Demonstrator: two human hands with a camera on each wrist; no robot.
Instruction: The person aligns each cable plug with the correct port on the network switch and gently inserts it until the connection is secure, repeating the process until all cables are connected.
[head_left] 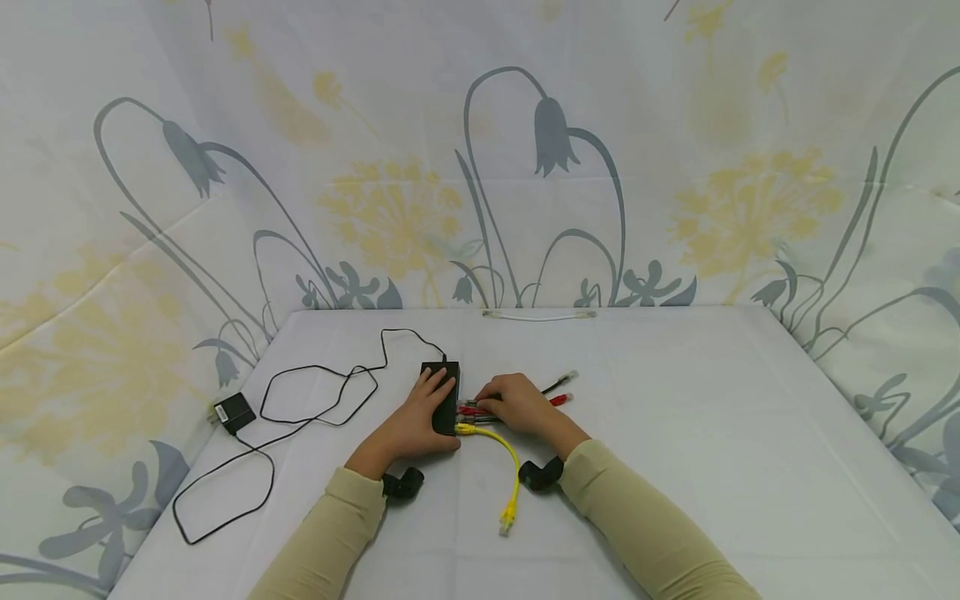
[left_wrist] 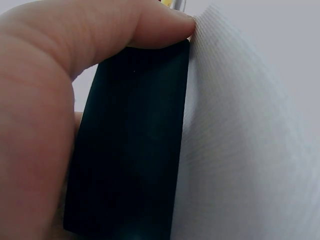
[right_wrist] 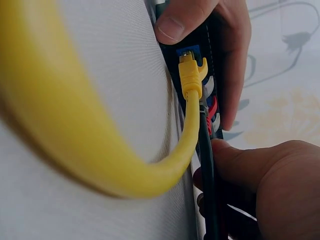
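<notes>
My left hand holds a black network switch on the white table, thumb round its near end and fingers spread over its top. In the left wrist view the thumb bends over the edge of the switch. My right hand is close to the ports on the right side, its fingertips pinching a network cable at the farthest plug; the fingers hide much of it. A yellow network cable sits in the nearest port, its plug clear in the right wrist view. Black and red cables are plugged in beside it.
A black power adapter lies at the left, its thin cord looping to the far end of the switch. Loose ends of a black cable and a red cable stick out beyond my right hand. A white strip lies at the back edge.
</notes>
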